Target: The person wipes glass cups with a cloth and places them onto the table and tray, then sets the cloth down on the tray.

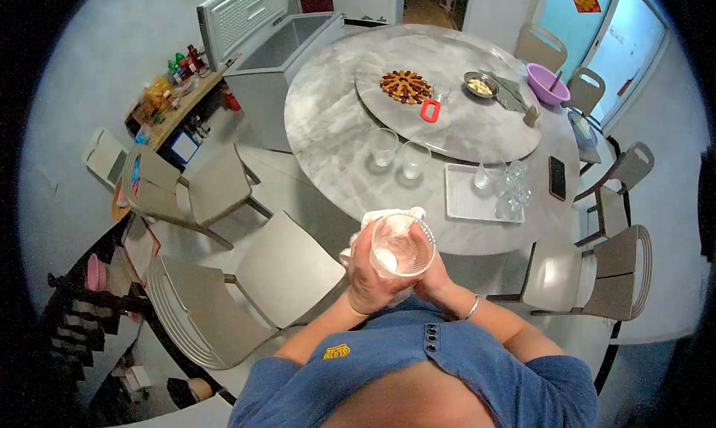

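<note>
Close to my body, at the table's near edge, I hold a clear ribbed drinking glass (403,245) with its mouth tilted up toward me. My left hand (364,280) is wrapped round its left side. My right hand (431,276), with a bracelet on the wrist, closes on it from the right. A white cloth (371,217) is bunched behind the glass, against my fingers; parts of it are hidden by the hands. Beyond, two clear glasses (411,161) stand upright on the marble table (328,107). To the right, a white tray (461,204) carries several more glasses (513,189).
On the turntable (477,141) are a round patterned trivet (405,87), a red-handled item (430,111), a metal bowl (481,85) and a grey cloth (511,94). A phone (557,178) and purple basin (548,83) lie right. Chairs (291,267) surround the table; a chest freezer (261,77) stands behind.
</note>
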